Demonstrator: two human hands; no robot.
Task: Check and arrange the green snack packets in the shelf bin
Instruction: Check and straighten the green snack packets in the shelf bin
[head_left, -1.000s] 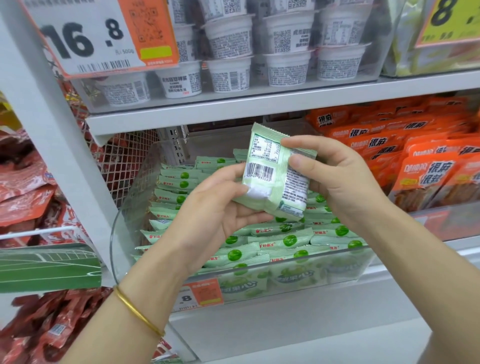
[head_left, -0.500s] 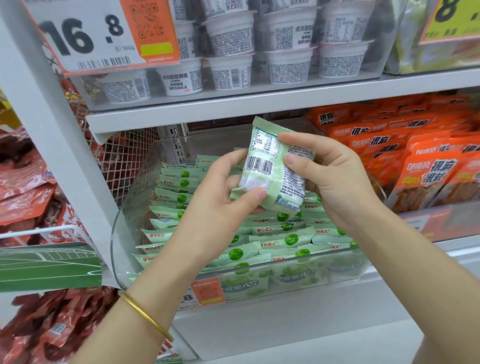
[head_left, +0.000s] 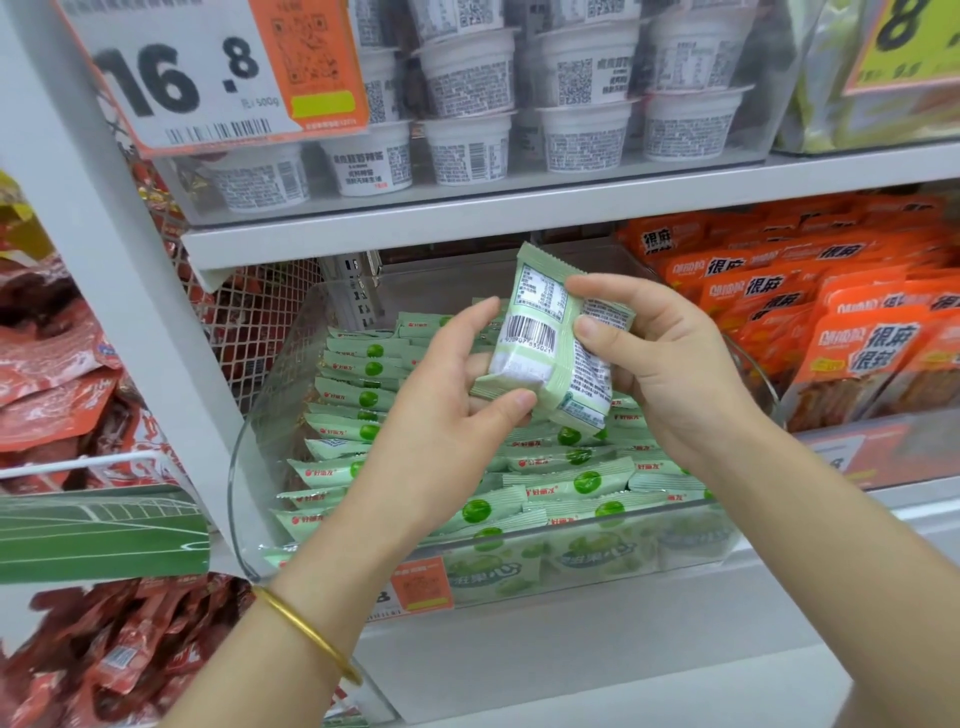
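Note:
I hold one pale green snack packet (head_left: 545, 343) upright above the bin, its back with barcode and print facing me. My left hand (head_left: 457, 395) grips its lower left edge between thumb and fingers. My right hand (head_left: 670, 364) pinches its right side and top. Below, a clear plastic shelf bin (head_left: 244, 467) holds several rows of green snack packets (head_left: 358, 400) lying flat and overlapped, partly hidden by my hands.
White tubs (head_left: 467, 140) fill the shelf above, behind a hanging price tag (head_left: 208, 73). Orange packets (head_left: 857, 338) crowd the bin to the right. Red packets (head_left: 57, 374) hang on the left past a grey upright (head_left: 104, 291). A small orange price label (head_left: 421, 587) sits on the bin front.
The packet has tilted slightly more upright between my hands; my left thumb has slid onto its lower edge. Both hands stay above the bin.

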